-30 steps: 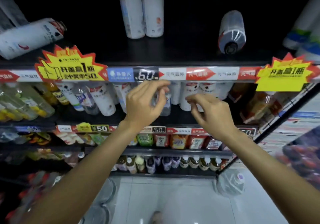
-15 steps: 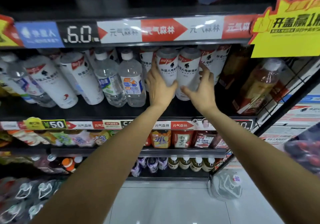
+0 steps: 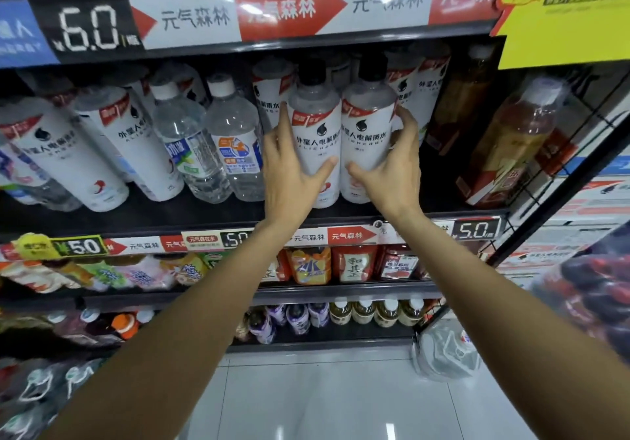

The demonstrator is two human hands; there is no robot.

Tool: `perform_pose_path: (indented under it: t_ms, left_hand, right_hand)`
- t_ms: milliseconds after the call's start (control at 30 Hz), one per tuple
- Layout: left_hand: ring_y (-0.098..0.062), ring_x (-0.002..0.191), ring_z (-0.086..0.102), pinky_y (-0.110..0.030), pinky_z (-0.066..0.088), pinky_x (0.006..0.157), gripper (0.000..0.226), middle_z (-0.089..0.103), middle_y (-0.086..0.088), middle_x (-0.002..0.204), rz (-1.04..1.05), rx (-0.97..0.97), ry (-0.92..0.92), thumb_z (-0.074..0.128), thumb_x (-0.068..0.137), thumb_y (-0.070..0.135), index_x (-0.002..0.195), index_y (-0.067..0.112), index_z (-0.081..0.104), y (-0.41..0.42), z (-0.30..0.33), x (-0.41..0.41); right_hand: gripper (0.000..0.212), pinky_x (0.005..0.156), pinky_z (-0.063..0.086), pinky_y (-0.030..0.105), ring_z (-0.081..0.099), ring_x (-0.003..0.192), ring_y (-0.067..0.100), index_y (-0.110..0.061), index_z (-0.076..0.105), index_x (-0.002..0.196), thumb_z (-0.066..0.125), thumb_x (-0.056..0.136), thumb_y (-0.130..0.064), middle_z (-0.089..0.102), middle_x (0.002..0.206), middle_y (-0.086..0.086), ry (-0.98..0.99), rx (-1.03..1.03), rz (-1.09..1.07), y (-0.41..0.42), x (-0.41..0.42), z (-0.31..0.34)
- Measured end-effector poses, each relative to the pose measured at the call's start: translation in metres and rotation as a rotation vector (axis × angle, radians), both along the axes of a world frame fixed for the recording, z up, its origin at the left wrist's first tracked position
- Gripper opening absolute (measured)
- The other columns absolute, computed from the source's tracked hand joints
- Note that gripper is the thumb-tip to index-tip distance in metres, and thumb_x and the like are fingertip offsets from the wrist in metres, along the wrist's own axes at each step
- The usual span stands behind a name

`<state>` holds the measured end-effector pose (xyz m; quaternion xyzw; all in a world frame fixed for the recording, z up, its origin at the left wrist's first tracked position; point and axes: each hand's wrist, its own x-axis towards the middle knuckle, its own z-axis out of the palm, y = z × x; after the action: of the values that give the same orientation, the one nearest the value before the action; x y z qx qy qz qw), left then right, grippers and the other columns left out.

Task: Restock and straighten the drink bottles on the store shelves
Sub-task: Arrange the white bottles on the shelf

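My left hand (image 3: 289, 167) and right hand (image 3: 397, 167) each curl round a white-labelled bottle (image 3: 315, 139), the pair (image 3: 366, 139) touching near the shelf's front edge (image 3: 204, 218); full (likely heavy, slick) — I'd grip mid-body.

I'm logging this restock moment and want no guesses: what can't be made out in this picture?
Head view only:
- Bottles behind the two white bottles: hidden by them, count unclear.
- Fingertips of the left hand and the right hand: partly behind the bottles.
- Yellow sign: cut off by the top and right edges.
- Bottom-left bottles: blurred.
- Small print on the clear water bottles: too small.
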<state>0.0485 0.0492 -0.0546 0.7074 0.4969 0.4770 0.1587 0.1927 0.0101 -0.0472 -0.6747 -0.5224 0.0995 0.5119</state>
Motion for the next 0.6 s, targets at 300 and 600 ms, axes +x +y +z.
perform_pose_path:
  t_ms: [300, 600]
  left_hand:
    - [-0.012, 0.118, 0.053, -0.026, 0.046, 0.098, 0.084, 0.058, 0.004, 0.126, -0.106, -0.247, -0.243, 0.087, 0.066, 0.03, 0.135, 0.017, 0.04, -0.01, 0.002, 0.005]
    - [0.011, 0.104, 0.056, -0.005, 0.043, 0.087, 0.083, 0.06, 0.019, 0.111, -0.169, -0.173, -0.181, 0.089, 0.057, 0.035, 0.128, 0.018, 0.05, -0.131, 0.074, -0.056]
  right_hand:
    - [0.096, 0.092, 0.051, 0.045, 0.057, 0.114, 0.018, -0.015, 0.039, 0.13, 0.083, 0.055, -0.056, 0.059, 0.124, 0.002, 0.154, -0.033, 0.099, -0.012, 0.001, 0.004]
    - [0.089, 0.091, 0.041, 0.008, 0.052, 0.114, -0.006, -0.024, 0.037, 0.133, 0.09, 0.061, -0.024, 0.055, 0.122, -0.015, 0.169, 0.039, 0.288, -0.137, -0.024, 0.074]
